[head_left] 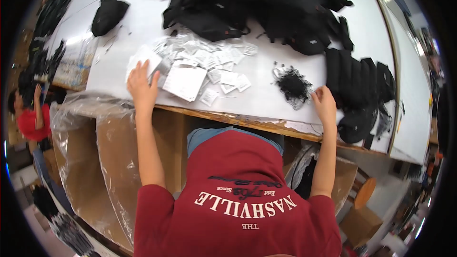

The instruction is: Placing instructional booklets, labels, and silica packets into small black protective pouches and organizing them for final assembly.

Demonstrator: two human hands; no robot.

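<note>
Left hand spreads over white cards near illegibly printed packets, while right hand, well apart, pinches together beside black strings.

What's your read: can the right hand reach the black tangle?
Likely yes: the black tangle lies on the white tabletop close beside the right hand, with nothing visible blocking it.
</note>
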